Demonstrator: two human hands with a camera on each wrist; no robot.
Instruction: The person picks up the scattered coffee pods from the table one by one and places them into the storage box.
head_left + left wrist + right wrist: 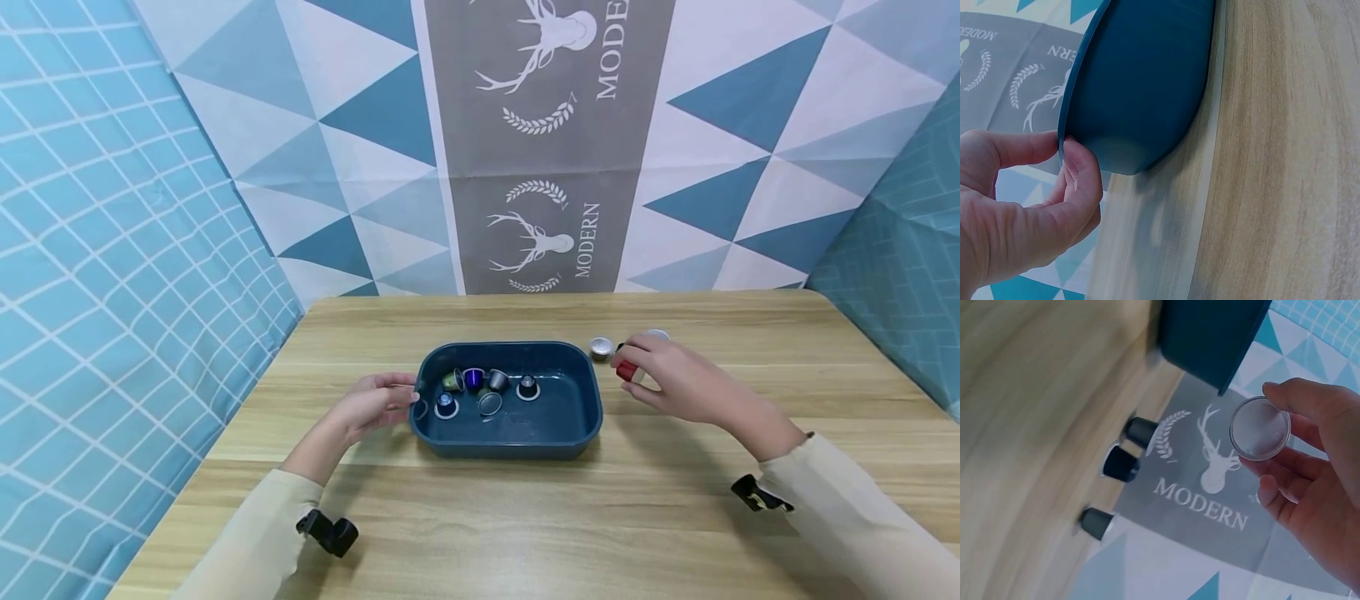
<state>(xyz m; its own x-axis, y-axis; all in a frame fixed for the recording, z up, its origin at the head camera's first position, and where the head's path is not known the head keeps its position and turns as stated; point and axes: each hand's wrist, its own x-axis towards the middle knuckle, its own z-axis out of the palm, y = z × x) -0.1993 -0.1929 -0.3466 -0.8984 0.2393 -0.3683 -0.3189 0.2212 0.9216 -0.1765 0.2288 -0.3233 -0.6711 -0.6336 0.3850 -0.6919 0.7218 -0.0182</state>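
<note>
Blue patterned sheets (322, 150) back and flank a wood-grain table (480, 525).

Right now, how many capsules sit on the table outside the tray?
3: near capsule by the tray, middle capsule just beyond, far capsule farthest. The right hand may hide others.

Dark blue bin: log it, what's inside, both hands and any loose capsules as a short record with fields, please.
container: dark blue bin, upright on the wooden table
contents: six capsules, in its left and middle parts
left hand: pinching the bin's rim at the left end
right hand: holding a red capsule outside the bin, to its right
still outside, not held: three dark-bodied capsules on the table, near the right hand
</note>
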